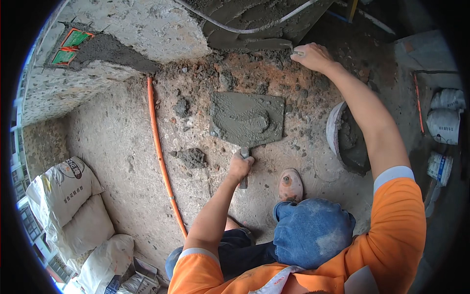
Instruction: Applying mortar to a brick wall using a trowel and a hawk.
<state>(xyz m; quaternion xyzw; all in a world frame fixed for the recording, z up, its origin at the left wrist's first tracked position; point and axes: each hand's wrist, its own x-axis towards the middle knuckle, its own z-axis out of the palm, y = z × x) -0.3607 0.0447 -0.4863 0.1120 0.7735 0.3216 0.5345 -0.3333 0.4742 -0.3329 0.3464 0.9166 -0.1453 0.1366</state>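
My left hand is closed round the handle of a flat, grey plasterer's hawk, held out in front of me over the floor. A thin layer of wet mortar lies on it, with a small heap near its middle. Farther off to the right, my right hand grips the handle of a trowel. Its blade lies along the bottom of a freshly coated patch of dark grey wall; where blade and mortar meet is hard to make out.
A mortar bucket stands under my right forearm. An orange conduit runs down the wall and along the floor to my left. Mortar clumps dot the floor. White sacks are piled at left, others at right. A pale hose crosses the wall.
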